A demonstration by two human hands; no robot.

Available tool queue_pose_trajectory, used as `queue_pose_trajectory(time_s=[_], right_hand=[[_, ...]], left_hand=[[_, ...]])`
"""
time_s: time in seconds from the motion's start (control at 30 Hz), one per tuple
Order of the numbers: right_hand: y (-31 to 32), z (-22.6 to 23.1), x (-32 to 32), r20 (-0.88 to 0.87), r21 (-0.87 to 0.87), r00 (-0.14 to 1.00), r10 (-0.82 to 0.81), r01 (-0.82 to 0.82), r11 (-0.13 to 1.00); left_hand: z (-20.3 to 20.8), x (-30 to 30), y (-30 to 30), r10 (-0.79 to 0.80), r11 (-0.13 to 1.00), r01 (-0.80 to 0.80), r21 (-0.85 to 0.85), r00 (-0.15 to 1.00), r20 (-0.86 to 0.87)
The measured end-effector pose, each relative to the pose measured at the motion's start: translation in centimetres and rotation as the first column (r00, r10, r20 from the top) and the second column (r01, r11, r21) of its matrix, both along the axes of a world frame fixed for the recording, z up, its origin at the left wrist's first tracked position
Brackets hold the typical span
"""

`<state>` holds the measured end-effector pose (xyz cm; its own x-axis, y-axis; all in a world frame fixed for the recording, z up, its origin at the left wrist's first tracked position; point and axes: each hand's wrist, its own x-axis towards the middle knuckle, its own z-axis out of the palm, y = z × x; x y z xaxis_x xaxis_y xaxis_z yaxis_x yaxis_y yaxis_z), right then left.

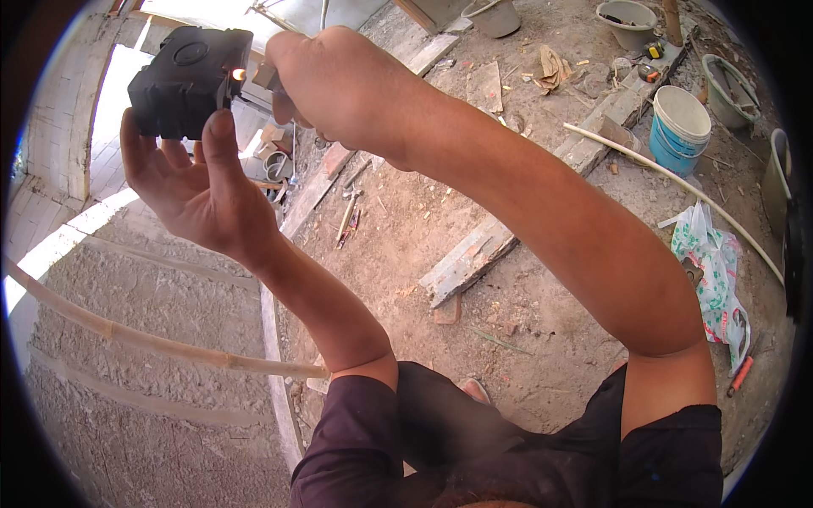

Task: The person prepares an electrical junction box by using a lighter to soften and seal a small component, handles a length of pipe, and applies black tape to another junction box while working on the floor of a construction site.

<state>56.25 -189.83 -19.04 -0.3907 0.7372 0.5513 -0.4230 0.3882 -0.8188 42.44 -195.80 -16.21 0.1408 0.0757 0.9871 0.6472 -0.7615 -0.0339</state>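
My left hand [199, 190] is raised at the upper left, its fingers and thumb gripping a black, box-shaped casing [186, 76] from below. The casing has ribbed sides and a round mark on the face turned to me. At its right edge a small orange-white glow [239, 74] shows; whether it is a flame or a lamp I cannot tell. Close by on the right, my right hand [339, 89] is closed with its back toward me. A small greyish piece [266, 78] sticks out of its fingers toward the casing; most of it is hidden.
Bare, littered ground holds wooden planks [474, 258] and a blue-and-white bucket [679, 131]. Several grey tubs, one a basin [627, 24], stand farther off. A pale pole [677, 182] and a plastic bag [711, 262] lie right. At left, bamboo [169, 347] crosses a rough wall [152, 406].
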Motion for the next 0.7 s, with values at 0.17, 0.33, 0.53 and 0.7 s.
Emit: queue_pose_trajectory(time_s=[0.17, 0.33, 0.53, 0.7], right_hand=[[0.1, -0.1, -0.3, -0.035, 0.019, 0.999, -0.01, 0.01, 1.0], [-0.2, 0.2, 0.2, -0.011, -0.04, 0.999, 0.041, -0.041, 0.998], [0.6, -0.1, -0.3, -0.068, 0.041, 0.998, -0.013, 0.015, 0.999], [0.0, 0.3, 0.7, -0.047, -0.092, 0.995, 0.084, -0.089, 0.992]], left_hand=[[0.1, 0.1, -0.2, 0.023, 1.0, -0.023, -0.002, 1.0, -0.011], [0.1, 0.0, -0.2, 0.008, 1.0, -0.007, 0.008, 1.0, -0.026], [0.0, 0.4, 0.0, -0.036, 0.998, 0.036, 0.042, 0.999, -0.019], [0.0, 0.5, 0.0, -0.036, 0.998, 0.038, 0.045, 0.999, -0.031]])
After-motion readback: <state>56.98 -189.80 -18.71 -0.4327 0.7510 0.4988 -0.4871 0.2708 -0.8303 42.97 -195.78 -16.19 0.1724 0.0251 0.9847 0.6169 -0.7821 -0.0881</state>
